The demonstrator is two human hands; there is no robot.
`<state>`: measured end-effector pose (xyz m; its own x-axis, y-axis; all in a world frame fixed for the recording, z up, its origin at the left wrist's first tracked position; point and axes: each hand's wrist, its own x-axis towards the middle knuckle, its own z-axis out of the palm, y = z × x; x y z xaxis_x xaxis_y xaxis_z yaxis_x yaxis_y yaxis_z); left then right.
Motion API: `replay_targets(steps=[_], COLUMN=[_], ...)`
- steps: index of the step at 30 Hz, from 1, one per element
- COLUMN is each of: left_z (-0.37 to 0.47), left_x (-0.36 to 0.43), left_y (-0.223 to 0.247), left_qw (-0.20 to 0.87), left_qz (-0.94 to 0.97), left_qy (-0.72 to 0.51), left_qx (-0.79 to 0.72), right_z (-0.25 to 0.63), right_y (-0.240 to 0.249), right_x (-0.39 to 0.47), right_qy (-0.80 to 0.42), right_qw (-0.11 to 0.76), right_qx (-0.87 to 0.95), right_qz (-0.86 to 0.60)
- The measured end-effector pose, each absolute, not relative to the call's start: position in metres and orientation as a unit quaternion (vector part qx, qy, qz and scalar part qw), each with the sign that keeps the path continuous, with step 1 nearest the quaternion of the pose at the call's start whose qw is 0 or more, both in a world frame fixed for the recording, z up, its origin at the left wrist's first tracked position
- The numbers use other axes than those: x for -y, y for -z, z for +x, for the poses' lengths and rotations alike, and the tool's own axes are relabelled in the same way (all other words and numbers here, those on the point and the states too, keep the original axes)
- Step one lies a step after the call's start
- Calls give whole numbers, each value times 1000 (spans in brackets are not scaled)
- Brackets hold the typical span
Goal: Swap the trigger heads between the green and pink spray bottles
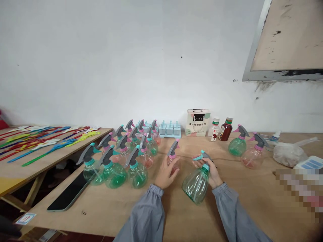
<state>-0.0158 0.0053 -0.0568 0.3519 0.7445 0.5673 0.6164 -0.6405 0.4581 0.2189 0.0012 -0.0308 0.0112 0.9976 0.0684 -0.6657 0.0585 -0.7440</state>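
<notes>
From my end, the left hand (pixel 166 173) hides most of the pink bottle (pixel 172 151); I can't tell whether it grips or just touches. My right hand (pixel 213 173) is closed round the neck of the green bottle (pixel 195 185), tilted over the table (pixel 186 222) (fingers partly behind the trigger). A pixelated patch (pixel 300 191) masks the right edge. Leftward, crowded sprayers (pixel 114 174) overlap one another and cover the phone's (pixel 68 193) far end. A paper bag (pixel 198 129) stands behind.
</notes>
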Motion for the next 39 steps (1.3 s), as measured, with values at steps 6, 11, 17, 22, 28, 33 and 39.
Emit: replay_targets(steps=[6, 11, 17, 22, 28, 33, 39], left_z=[-16, -16, -16, -16, -16, -15, -16], left_x=[-6, -5, -5, -5, -4, -5, -4], left_y=[57, 57, 56, 56, 54, 54, 54], left_qw=[84, 81, 80, 77, 90, 87, 84], left_qz=[814, 812, 819, 818, 818, 818, 819], left_qy=[-394, -394, -390, -389, -385, -388, -385], left_qx=[-419, -424, -415, -416, -417, -415, -416], right_z=[222, 220, 222, 219, 224, 232, 278], right_y=[28, 25, 25, 29, 33, 20, 3], right_x=[2, 3, 1, 0, -2, 2, 24], right_qy=[-609, -595, -604, -600, -605, -573, -356], right_qw=[669, 681, 675, 674, 667, 680, 768], right_qx=[341, 328, 310, 326, 342, 333, 333], right_qz=[-255, -273, -288, -283, -269, -314, -414])
